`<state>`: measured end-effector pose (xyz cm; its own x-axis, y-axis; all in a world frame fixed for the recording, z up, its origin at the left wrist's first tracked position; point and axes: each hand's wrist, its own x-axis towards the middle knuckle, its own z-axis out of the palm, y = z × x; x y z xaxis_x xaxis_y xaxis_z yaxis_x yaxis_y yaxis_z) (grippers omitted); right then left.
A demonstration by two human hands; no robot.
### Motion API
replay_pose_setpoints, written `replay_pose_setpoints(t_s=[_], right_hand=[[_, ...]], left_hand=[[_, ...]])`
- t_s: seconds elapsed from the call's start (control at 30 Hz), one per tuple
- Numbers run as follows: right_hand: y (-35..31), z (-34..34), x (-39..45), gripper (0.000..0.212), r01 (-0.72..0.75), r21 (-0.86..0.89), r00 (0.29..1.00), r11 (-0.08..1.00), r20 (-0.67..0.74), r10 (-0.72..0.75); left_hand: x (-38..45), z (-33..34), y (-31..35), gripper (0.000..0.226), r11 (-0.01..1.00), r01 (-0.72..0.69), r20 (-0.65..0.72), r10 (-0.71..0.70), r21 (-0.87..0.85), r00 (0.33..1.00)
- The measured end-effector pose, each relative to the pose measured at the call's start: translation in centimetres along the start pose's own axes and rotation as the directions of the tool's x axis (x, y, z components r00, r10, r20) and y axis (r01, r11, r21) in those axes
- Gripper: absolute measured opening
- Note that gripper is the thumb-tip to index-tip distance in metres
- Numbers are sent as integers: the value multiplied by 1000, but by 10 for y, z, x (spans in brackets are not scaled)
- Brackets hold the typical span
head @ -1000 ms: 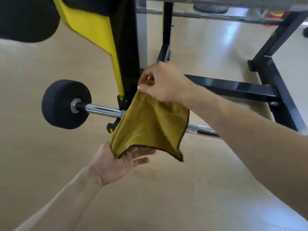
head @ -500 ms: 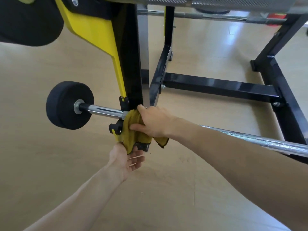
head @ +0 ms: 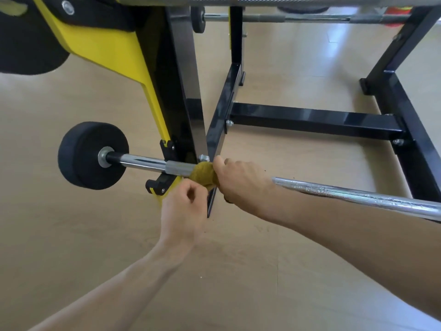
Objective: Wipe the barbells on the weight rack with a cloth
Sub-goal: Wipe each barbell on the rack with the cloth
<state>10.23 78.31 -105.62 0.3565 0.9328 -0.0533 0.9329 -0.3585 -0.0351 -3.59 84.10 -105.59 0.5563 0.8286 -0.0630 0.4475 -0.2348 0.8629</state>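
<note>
Two hands at the bar [head: 143, 162]: your right hand [head: 241, 179] grips the cloth [head: 202, 174] wrapped round it beside the rack [head: 183, 111] upright; your left hand [head: 185, 209], loosely curled just below, holds nothing. Bare bar extends rightward.

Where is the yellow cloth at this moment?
In the head view, the cloth sits just left of centre, bunched around the barbell's chrome bar beside the rack's yellow-and-black upright, gripped by the right hand, with the left hand just below.
</note>
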Motion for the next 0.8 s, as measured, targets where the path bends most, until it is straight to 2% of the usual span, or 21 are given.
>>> replay_pose_setpoints(t_s=[0.07,0.13,0.17,0.3,0.4,0.5,0.57,0.7,0.8], right_hand=[[13,-2,-16,25,9,11,999,1000,-53,-8],[24,-2,-32,38,-8,-5,996,1000,-84,8],[29,0,-39,44,-32,-32,996,999,-85,29],[29,-4,-42,43,-153,-158,988,976,-58,145],[8,-5,-26,43,-148,-53,984,988,-110,141],[2,3,-22,29,-79,26,980,996,-182,83],[8,6,-24,22,-75,42,978,996,-193,81],[22,8,-34,21,-80,63,975,995,-204,91],[38,8,-48,22,-127,81,979,989,-152,138]], left_hand=[[6,2,4,16,976,-214,-63,216,37,974],[17,6,5,8,911,-382,-75,396,156,915],[21,9,7,15,883,-411,-47,432,228,901],[32,27,11,48,863,-361,133,335,355,933],[34,44,12,42,764,-443,180,408,470,895],[38,48,14,35,687,-420,173,400,593,900],[37,42,15,38,634,-449,231,400,629,887],[33,31,19,37,698,-471,281,379,539,882],[32,30,20,37,726,-445,275,350,525,896]])
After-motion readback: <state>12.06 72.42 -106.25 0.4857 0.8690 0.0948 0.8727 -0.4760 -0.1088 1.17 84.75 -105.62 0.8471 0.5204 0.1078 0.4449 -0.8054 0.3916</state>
